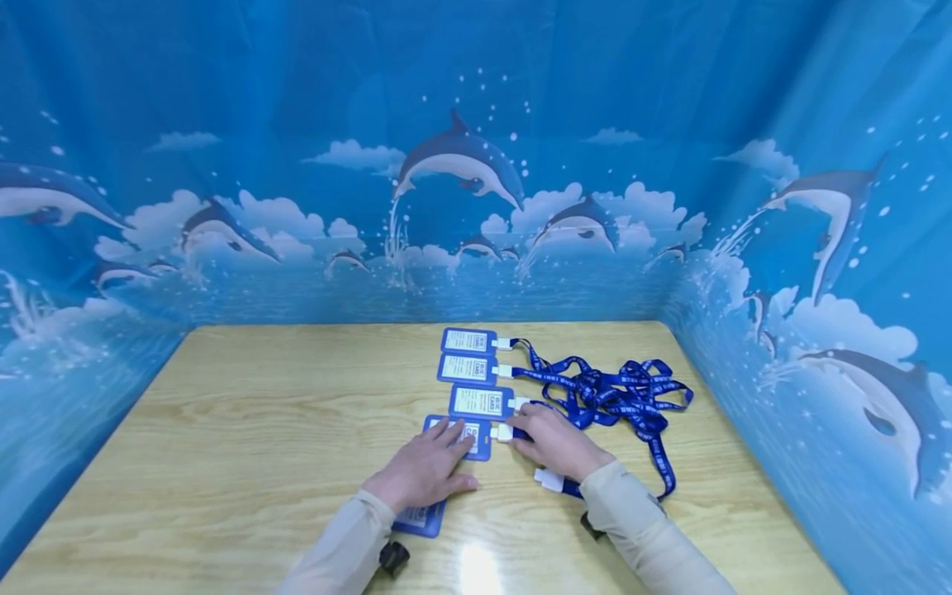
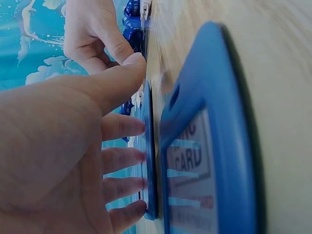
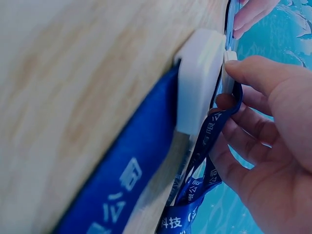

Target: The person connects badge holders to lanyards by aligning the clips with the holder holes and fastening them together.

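My left hand (image 1: 424, 469) lies with straight, spread fingers on a blue badge holder (image 1: 483, 447), the fourth down in a column. My right hand (image 1: 559, 442) pinches the white clip (image 3: 228, 73) of a blue lanyard between thumb and finger. That clip sits right at the slotted end of the badge holder under my left hand. Partly hidden beneath my left wrist is another badge holder (image 1: 421, 522), with "CARD" printed on its insert in the left wrist view. A loose white clip (image 1: 549, 479) on its lanyard lies just below my right hand.
Above my hands lie three more badge holders, the top (image 1: 468, 340), second (image 1: 467, 369) and third (image 1: 482, 402), with white clips at their right ends. Tangled blue lanyards (image 1: 625, 397) spread over the right of the wooden table (image 1: 245, 438). A dolphin-print curtain (image 1: 297, 99) surrounds the table.
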Demonstrator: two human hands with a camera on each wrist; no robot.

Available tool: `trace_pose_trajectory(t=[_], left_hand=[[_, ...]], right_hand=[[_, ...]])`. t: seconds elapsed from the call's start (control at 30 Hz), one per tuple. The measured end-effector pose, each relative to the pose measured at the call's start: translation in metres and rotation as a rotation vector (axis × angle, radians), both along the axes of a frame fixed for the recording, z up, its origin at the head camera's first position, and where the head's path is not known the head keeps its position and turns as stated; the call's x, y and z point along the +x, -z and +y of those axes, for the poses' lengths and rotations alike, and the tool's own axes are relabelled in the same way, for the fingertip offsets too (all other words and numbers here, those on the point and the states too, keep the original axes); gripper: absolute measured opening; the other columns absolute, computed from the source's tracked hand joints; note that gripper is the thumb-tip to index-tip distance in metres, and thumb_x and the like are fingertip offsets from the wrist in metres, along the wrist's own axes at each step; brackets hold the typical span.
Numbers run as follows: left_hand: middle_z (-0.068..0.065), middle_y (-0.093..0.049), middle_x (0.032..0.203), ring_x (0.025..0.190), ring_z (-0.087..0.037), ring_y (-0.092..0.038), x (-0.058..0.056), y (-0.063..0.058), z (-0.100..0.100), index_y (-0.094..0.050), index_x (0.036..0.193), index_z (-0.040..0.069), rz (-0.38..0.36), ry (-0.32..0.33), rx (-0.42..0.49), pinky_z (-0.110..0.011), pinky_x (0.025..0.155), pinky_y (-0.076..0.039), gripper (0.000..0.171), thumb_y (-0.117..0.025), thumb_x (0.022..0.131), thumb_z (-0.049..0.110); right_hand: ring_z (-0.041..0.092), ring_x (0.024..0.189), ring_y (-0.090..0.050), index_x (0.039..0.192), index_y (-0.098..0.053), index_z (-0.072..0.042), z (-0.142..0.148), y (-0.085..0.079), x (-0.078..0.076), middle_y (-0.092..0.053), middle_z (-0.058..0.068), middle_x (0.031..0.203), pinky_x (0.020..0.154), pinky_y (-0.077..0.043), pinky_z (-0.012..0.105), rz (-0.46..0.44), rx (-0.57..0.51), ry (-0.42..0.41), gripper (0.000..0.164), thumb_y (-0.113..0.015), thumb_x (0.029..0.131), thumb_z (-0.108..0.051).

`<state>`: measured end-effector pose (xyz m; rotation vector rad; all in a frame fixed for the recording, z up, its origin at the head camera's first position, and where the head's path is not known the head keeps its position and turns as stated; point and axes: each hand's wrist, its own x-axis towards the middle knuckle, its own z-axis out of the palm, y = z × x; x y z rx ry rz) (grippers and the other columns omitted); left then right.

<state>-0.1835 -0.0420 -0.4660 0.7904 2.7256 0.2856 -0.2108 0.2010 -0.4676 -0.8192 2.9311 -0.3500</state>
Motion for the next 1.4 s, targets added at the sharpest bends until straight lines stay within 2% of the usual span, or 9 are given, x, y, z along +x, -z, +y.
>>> trace_pose_trajectory(t=[0.23,0.5,0.67,0.77,0.93,1.0,1.2,1.4], left_hand=[[-0.011,-0.028,0.166,0.153,-0.035,-0.024,0.002,-0.002,0.002,-0.043,0.154,0.016,-0.001,-0.004,-0.015,-0.056,0.123,-0.028,0.075,-0.053,0.096,0.062],[-0.011,-0.027,0.166,0.153,-0.037,-0.025,0.005,0.005,0.013,-0.038,0.156,0.016,0.046,0.001,-0.068,-0.058,0.121,-0.03,0.076,-0.045,0.098,0.065],[-0.01,-0.028,0.166,0.151,-0.042,-0.025,0.008,0.008,0.021,-0.037,0.156,0.011,0.072,-0.004,-0.053,-0.061,0.121,-0.028,0.081,-0.044,0.097,0.067],[-0.008,-0.028,0.166,0.151,-0.043,-0.025,0.007,0.009,0.025,-0.037,0.156,0.01,0.08,-0.007,-0.049,-0.062,0.121,-0.027,0.078,-0.044,0.099,0.064],[-0.005,-0.026,0.167,0.153,-0.04,-0.023,0.004,0.009,0.03,-0.037,0.156,0.012,0.067,-0.02,-0.077,-0.061,0.122,-0.025,0.071,-0.039,0.103,0.059],[-0.005,-0.026,0.167,0.153,-0.039,-0.023,0.002,0.008,0.031,-0.037,0.156,0.013,0.055,-0.02,-0.092,-0.06,0.122,-0.025,0.071,-0.039,0.103,0.059],[-0.005,-0.037,0.162,0.15,-0.039,-0.031,-0.004,0.003,0.033,-0.046,0.152,0.014,0.036,-0.027,-0.087,-0.063,0.118,-0.031,0.071,-0.047,0.1,0.062],[-0.006,-0.043,0.158,0.149,-0.039,-0.033,-0.012,-0.005,0.034,-0.052,0.147,0.014,0.017,-0.049,-0.075,-0.066,0.116,-0.033,0.069,-0.052,0.097,0.062]], right_hand=[[0.014,0.1,-0.065,0.13,-0.069,-0.011,0.001,0.002,0.0,-0.068,0.004,0.115,0.088,-0.059,0.032,0.004,0.005,-0.023,0.037,-0.068,0.097,-0.028],[0.013,0.092,-0.064,0.128,-0.069,-0.008,0.002,0.003,0.0,-0.068,0.003,0.108,0.081,-0.058,0.03,-0.003,0.003,-0.059,0.036,-0.069,0.097,-0.025],[0.019,0.104,-0.066,0.128,-0.069,-0.007,0.0,0.004,0.0,-0.069,0.007,0.115,0.092,-0.058,0.036,-0.024,0.014,-0.071,0.034,-0.067,0.098,-0.023],[0.023,0.111,-0.066,0.129,-0.067,-0.006,-0.001,0.005,0.0,-0.067,0.01,0.122,0.097,-0.058,0.038,0.018,0.063,-0.101,0.034,-0.065,0.099,-0.023],[0.021,0.107,-0.067,0.127,-0.068,-0.005,-0.002,0.006,0.001,-0.067,0.009,0.118,0.095,-0.059,0.034,0.141,0.137,-0.182,0.033,-0.065,0.1,-0.024],[0.022,0.108,-0.067,0.128,-0.067,-0.006,-0.002,0.006,0.002,-0.067,0.01,0.12,0.096,-0.059,0.035,0.128,0.126,-0.166,0.035,-0.065,0.099,-0.024],[0.024,0.114,-0.065,0.132,-0.066,-0.008,0.0,0.008,0.002,-0.067,0.011,0.126,0.099,-0.057,0.039,-0.015,0.032,-0.055,0.039,-0.068,0.097,-0.024],[0.017,0.103,-0.064,0.13,-0.067,-0.007,0.0,0.003,0.001,-0.067,0.006,0.116,0.09,-0.059,0.035,-0.011,0.012,-0.035,0.039,-0.07,0.096,-0.025]])
